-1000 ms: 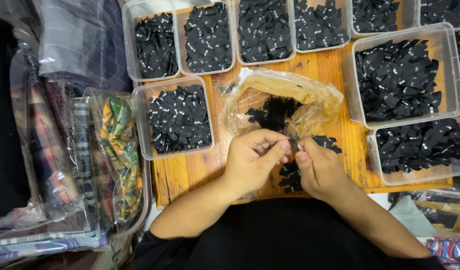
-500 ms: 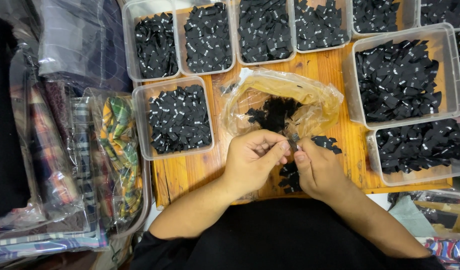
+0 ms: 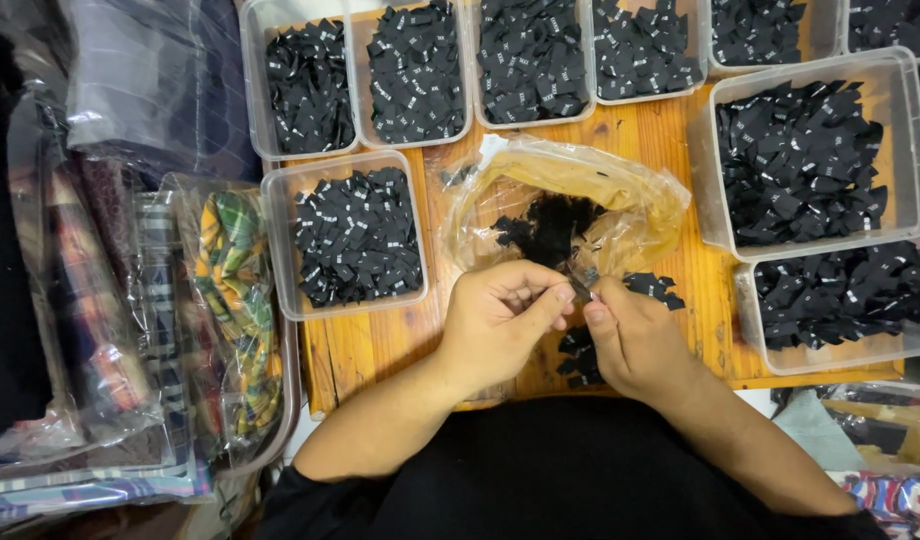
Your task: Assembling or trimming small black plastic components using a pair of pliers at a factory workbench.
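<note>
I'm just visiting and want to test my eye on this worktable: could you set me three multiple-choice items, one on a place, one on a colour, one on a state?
1. Where does the clear plastic bag lie?
A. On the wooden table, just beyond the hands
B. Inside a tub
C. On the floor

2. What colour are the small fabric labels in the tubs?
A. Red
B. Black
C. Yellow

3. What are the left hand and right hand doing?
A. Resting flat and apart
B. Lifting a tub
C. Pinching one small label between their fingertips

Answers: 1 A, the bag sits on bare wood among the tubs. 2 B, every tub holds black pieces. 3 C, both hands meet on one piece.
</note>
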